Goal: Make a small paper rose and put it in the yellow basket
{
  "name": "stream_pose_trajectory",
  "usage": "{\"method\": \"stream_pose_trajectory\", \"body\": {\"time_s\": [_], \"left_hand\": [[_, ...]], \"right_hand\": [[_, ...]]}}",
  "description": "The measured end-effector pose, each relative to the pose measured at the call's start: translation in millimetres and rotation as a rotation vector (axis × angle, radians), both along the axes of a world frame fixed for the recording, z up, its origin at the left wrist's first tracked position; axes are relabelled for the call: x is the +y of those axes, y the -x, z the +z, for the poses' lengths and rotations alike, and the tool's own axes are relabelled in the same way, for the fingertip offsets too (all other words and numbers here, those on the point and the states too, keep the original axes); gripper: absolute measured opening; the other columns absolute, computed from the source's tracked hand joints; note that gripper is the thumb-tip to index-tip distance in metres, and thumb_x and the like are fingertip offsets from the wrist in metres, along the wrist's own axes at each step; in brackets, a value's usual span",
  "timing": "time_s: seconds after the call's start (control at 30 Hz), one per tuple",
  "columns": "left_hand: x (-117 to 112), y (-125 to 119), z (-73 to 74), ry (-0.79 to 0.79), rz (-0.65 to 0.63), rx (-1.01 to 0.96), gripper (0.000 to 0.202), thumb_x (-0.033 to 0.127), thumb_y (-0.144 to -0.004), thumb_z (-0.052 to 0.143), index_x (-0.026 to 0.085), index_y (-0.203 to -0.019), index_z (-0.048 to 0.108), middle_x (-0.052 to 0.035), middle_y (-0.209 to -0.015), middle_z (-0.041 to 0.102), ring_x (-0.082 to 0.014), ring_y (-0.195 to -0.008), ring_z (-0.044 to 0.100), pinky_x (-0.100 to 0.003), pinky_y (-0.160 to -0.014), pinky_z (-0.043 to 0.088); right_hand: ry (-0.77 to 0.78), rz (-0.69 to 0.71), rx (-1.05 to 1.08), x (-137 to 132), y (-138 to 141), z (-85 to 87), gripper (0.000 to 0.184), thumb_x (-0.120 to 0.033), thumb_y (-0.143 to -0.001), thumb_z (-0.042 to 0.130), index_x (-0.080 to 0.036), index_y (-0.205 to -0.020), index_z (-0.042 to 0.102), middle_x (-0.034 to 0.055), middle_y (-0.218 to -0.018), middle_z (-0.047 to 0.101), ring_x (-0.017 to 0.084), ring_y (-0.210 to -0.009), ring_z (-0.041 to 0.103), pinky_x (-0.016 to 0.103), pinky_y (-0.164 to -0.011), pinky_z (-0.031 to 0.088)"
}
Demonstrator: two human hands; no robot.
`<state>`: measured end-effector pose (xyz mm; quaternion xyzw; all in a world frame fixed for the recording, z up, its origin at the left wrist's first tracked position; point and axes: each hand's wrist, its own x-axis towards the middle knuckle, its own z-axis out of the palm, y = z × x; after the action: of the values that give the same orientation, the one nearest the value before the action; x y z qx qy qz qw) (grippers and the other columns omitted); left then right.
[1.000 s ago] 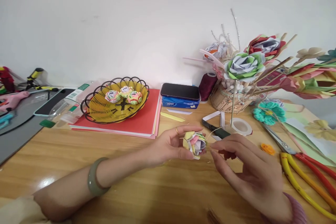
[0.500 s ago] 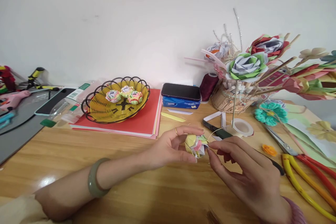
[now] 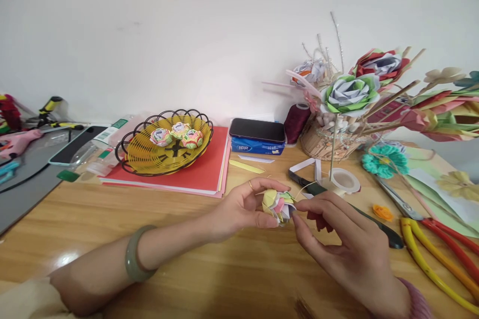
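Note:
A small folded paper rose (image 3: 277,205) in yellow, pink and green sits between my two hands over the wooden table (image 3: 157,239). My left hand (image 3: 239,207) cups it from the left, thumb and fingers curled round it. My right hand (image 3: 337,239) pinches at the rose's right side with fingertips pressed together, close to a thin pale strand that curves up from it. A jade bangle (image 3: 135,259) is on my left wrist.
A yellow wire basket (image 3: 149,157) with three paper roses rests on red paper sheets (image 3: 202,172). A phone lies on a tissue pack (image 3: 256,145). A vase of paper flowers (image 3: 348,94), tape roll (image 3: 344,179), scissors (image 3: 396,200) and yellow-red pliers (image 3: 430,254) stand right.
The rose has been turned slightly in my left hand, and my right fingertips have closed in on its right side.

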<state>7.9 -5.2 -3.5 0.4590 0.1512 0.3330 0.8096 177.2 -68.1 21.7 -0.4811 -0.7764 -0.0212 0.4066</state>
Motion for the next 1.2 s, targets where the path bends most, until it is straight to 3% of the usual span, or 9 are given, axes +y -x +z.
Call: {"method": "stream_pose_trajectory", "body": {"time_s": [0.47, 0.7, 0.9, 1.2], "left_hand": [[-2, 0, -2.9, -0.098, 0.022, 0.025, 0.037, 0.014, -0.064, 0.073, 0.022, -0.098, 0.06, -0.0043, -0.112, 0.052, -0.0127, -0.095, 0.05, -0.026, -0.083, 0.039], [-3, -2, -3.8, -0.069, 0.061, 0.023, 0.04, 0.017, -0.064, 0.074, 0.021, -0.1, 0.058, -0.0048, -0.106, 0.053, -0.0138, -0.093, 0.05, -0.027, -0.082, 0.039], [-2, -3, -6.9, -0.103, 0.107, 0.007, 0.037, 0.014, -0.062, 0.074, 0.021, -0.095, 0.059, -0.0031, -0.107, 0.051, -0.0127, -0.093, 0.049, -0.027, -0.082, 0.038], [-2, -4, -3.3, -0.095, 0.108, -0.019, 0.04, 0.014, -0.059, 0.076, 0.021, -0.095, 0.06, -0.0031, -0.105, 0.051, -0.0129, -0.092, 0.049, -0.027, -0.081, 0.039]], "right_hand": [[-0.005, -0.015, -0.057, 1, 2, -0.4, 0.011, -0.01, -0.077, 0.056, -0.019, -0.084, 0.053, 0.0006, -0.068, 0.054, 0.012, -0.058, 0.054, 0.023, -0.05, 0.044], [-0.006, -0.008, -0.058, 0, 0, -3.1, 0.012, -0.008, -0.078, 0.057, -0.019, -0.083, 0.056, 0.0002, -0.067, 0.054, 0.011, -0.058, 0.053, 0.023, -0.052, 0.042], [0.181, 0.031, 0.124, 3, 1, 1.3, 0.01, -0.01, -0.081, 0.053, -0.019, -0.081, 0.057, -0.0018, -0.064, 0.051, 0.008, -0.05, 0.046, 0.02, -0.044, 0.038], [0.498, 0.065, 0.309, 9, 0, 8.6, 0.013, -0.025, -0.082, 0.052, -0.022, -0.072, 0.06, -0.0014, -0.062, 0.054, 0.012, -0.053, 0.049, 0.022, -0.046, 0.039]]}}
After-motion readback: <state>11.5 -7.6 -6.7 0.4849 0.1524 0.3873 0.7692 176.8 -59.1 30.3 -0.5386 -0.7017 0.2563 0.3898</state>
